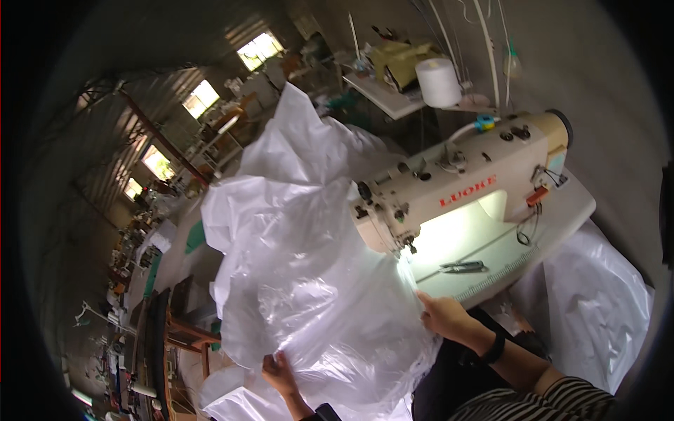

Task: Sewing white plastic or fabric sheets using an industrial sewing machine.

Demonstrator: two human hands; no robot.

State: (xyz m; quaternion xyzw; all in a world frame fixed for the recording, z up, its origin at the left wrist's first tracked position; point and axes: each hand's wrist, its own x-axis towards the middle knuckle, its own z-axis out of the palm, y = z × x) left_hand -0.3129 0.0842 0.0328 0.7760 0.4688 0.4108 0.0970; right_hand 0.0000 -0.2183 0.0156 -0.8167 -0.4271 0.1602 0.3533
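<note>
A large, glossy white plastic sheet (281, 238) is heaped in folds over the left part of the sewing machine's table and hangs down toward me. My left hand (279, 373) is closed on a fold at its lower part, thumb on top. Near the front edge of the table, my right hand (447, 317) pinches the sheet's right edge, a short way below the needle area; some of its fingers are hidden. The cream sewing machine (456, 189) stands over the sheet, its lamp lighting the bed. Thread snips (463, 266) lie on the bed, right of the needle.
A white thread cone (439, 83) stands behind the machine, by another table (393, 98) bearing a yellowish cloth. More white sheeting (597, 302) hangs at the right, below the machine table. Wooden furniture (193, 333) and cluttered workbenches run along the left.
</note>
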